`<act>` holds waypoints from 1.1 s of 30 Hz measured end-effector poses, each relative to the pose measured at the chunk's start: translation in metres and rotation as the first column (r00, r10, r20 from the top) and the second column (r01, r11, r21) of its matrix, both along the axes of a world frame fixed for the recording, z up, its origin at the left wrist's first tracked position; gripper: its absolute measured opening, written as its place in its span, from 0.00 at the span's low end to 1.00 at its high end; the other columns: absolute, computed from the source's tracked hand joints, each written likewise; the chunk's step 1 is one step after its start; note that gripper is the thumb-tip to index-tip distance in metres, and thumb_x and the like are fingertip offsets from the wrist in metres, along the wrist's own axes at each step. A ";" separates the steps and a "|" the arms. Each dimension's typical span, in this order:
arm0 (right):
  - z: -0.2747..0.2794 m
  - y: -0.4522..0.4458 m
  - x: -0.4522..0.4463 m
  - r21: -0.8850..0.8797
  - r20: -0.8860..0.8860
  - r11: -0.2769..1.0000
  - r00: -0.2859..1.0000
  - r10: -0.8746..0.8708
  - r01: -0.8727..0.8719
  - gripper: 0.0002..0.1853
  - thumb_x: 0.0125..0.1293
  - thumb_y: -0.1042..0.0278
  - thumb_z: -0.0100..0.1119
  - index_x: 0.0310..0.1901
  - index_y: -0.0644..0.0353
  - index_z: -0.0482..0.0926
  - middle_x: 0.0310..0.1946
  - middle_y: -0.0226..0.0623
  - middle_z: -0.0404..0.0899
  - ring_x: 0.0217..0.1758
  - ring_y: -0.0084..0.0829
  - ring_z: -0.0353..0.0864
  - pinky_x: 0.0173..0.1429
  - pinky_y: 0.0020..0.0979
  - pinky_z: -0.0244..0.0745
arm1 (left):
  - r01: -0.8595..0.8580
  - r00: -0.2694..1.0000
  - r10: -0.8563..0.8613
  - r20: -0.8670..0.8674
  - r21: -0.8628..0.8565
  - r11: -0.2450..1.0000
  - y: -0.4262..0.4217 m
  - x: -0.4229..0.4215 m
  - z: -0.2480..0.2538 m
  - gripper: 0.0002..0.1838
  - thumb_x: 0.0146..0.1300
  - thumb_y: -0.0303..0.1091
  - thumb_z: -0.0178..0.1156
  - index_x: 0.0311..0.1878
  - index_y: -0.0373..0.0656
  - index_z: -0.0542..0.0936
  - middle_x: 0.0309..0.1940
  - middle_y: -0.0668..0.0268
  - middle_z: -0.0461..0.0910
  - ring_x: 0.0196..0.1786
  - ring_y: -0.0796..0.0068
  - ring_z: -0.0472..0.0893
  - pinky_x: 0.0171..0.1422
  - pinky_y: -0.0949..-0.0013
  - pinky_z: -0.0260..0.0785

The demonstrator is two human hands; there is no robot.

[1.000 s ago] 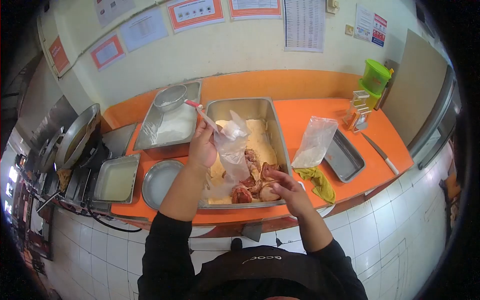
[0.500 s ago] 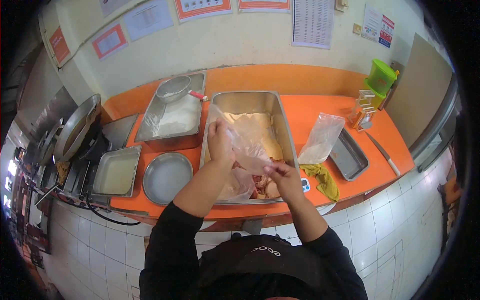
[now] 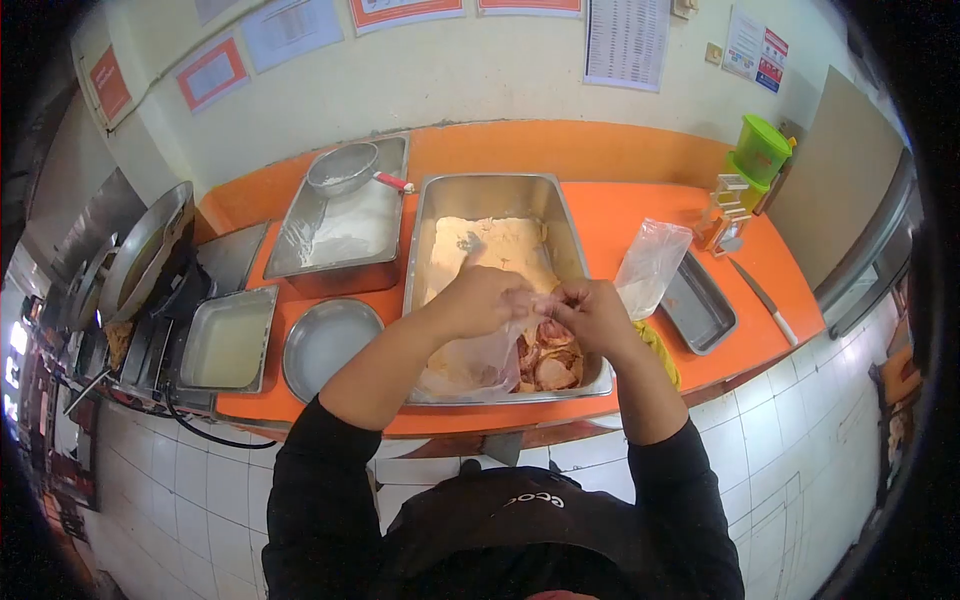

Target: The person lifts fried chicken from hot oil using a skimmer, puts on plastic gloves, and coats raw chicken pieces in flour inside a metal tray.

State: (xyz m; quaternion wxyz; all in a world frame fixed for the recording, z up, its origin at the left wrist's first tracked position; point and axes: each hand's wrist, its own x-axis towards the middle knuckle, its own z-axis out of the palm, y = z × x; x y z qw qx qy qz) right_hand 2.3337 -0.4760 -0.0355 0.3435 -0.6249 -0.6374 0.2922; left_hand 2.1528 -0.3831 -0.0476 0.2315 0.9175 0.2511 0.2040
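Note:
Over the deep metal pan, my left hand and my right hand meet, fingertips close together. Both pinch the edge of a clear plastic bag, which droops below my left hand into the pan's near side. Raw meat pieces lie at the near right of the pan, partly behind the bag and my hands. Pale yellowish powder fills the far part, with a hollow in it. What the bag contains, I cannot tell.
A tray of white flour carries a sieve. Nearer are a round pan and a tray of pale liquid. Rightward lie another plastic bag, a yellow cloth, a shallow tray and a knife.
My left hand has come down and right toward my right hand, which rose slightly. The bag, stretched between them before, now bunches at my fingers, uncovering more powder and meat.

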 end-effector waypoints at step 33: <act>-0.041 0.036 -0.027 -0.017 -0.592 1.000 0.806 0.010 -0.026 0.07 0.59 0.68 0.60 0.30 0.63 0.80 0.23 0.23 0.76 0.25 0.14 0.70 0.32 0.19 0.64 | -0.571 0.796 0.185 0.577 0.614 0.545 -0.006 -0.011 0.030 0.11 0.47 0.39 0.64 0.31 0.44 0.79 0.27 0.64 0.73 0.36 0.63 0.73 0.46 0.60 0.60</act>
